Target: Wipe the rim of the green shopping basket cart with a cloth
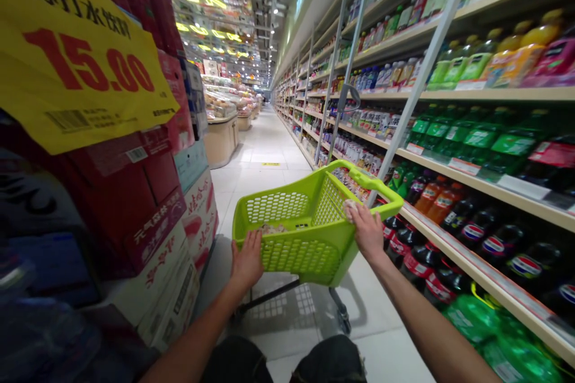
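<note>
A lime-green plastic shopping cart (287, 251) stands on the white tiled floor in front of me, on a dark wheeled frame. My left hand (246, 262) grips the near left rim of the basket, fingers curled over the edge. My right hand (365, 228) holds the near right rim, with something pale and small under its fingertips that I cannot make out. A few small items lie at the bottom of the basket (274, 228).
Stacked red and white drink cartons (157, 233) with a yellow 15.00 price sign (76, 60) crowd the left. Shelves of bottled soft drinks (471, 191) run along the right. The tiled aisle (265, 149) stretches ahead toward display counters (222, 131).
</note>
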A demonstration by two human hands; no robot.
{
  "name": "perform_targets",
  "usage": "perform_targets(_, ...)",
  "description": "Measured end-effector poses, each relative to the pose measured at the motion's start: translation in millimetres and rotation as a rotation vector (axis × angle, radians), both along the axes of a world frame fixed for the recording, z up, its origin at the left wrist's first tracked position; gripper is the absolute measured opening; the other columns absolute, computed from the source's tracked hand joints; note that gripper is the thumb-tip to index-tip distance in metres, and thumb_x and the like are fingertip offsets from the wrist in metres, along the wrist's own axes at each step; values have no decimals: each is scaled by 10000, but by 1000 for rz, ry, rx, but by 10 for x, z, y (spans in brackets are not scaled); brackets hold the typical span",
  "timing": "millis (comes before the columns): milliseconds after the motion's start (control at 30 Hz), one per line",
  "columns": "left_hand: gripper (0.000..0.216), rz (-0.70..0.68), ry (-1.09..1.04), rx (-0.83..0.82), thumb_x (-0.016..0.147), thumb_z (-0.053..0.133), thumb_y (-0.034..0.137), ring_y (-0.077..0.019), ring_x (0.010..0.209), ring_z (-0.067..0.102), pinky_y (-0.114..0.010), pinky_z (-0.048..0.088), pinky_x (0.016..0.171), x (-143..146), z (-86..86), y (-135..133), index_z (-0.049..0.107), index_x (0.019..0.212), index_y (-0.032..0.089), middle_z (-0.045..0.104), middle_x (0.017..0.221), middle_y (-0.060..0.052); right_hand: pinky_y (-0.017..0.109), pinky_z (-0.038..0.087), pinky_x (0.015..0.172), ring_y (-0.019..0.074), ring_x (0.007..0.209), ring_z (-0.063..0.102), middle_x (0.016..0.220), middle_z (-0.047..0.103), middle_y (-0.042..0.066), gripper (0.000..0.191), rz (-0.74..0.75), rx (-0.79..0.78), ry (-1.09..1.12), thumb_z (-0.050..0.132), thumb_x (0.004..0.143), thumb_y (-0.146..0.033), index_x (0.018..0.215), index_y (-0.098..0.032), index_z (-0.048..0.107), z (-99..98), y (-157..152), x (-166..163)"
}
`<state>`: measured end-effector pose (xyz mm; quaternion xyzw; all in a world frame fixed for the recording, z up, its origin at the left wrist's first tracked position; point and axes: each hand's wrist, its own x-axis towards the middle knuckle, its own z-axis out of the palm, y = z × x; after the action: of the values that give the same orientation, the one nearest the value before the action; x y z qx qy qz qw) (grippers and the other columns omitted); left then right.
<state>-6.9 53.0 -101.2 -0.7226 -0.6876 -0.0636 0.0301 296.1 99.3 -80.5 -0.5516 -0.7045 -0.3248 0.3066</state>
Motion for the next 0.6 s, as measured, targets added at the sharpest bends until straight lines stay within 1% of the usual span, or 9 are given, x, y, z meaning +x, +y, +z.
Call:
perform_targets(67,752,20,3,3,648,420,150,-263,1342,113,-559,108,1044,-14,-11,-7,200,1365,93,188,1450,-119,417,334,941,245,1158,459,1219,545,113,407,43,-12,-25,363,799,-39,1125,-165,573,-56,-31,-141)
perform_targets(167,754,2,10,1,651,425,164,-274,1341,107,-554,121,1043,-33,-29,1,197,1365,83,187,1450,-122,354,343,954,198,1174,444,1226,548,55,387,265,-51,-142,373,824,-74,1128,-207,572,-246,-91,-551)
perform_targets(233,745,-1,11,8,647,414,153,-267,1338,129,-549,119,1048,-98,-56,17,213,1362,91,206,1447,-117,362,320,974,188,1199,418,1237,541,41,403,336,-77,-173,371,827,-75,1151,-227,555,-291,-109,-647)
perform_targets(300,734,37,2,22,644,401,142,-267,1333,152,-557,115,1047,-188,-92,25,231,1356,88,223,1442,-121,403,296,986,201,1215,399,1239,537,64,439,259,-69,-122,361,816,-53,1183,-223,531,-236,-114,-502)
perform_targets(367,722,70,-16,31,647,386,134,-271,1330,159,-571,111,1044,-257,-120,8,239,1352,81,228,1440,-121,449,277,992,227,1221,392,1235,536,90,444,108,-16,-40,357,806,-47,1178,-210,537,-152,-112,-229)
perform_targets(400,720,76,-28,29,649,382,132,-272,1330,157,-573,112,1043,-275,-126,-11,238,1352,77,229,1440,-120,456,277,995,235,1221,392,1240,531,90,432,72,2,-29,364,807,-57,1168,-212,544,-127,-106,-99)
perform_targets(433,721,79,-43,25,650,382,135,-272,1331,156,-573,114,1043,-282,-126,-35,233,1353,73,227,1441,-118,442,293,996,232,1230,382,1255,518,87,432,73,4,-25,359,806,-56,1163,-209,548,-123,-95,6)
perform_targets(500,730,95,-86,5,653,395,161,-264,1331,158,-562,125,1046,-270,-114,-86,221,1356,71,225,1442,-119,407,330,993,227,1261,338,1269,502,91,430,134,29,-15,338,805,-52,1153,-180,557,-172,-52,127)
perform_targets(600,720,61,-124,-16,672,391,187,-234,1331,163,-549,98,1058,-236,-95,-141,206,1362,94,232,1442,-100,417,339,1005,232,1284,296,1287,483,77,464,217,64,31,324,783,-43,1170,-175,543,-288,66,160)
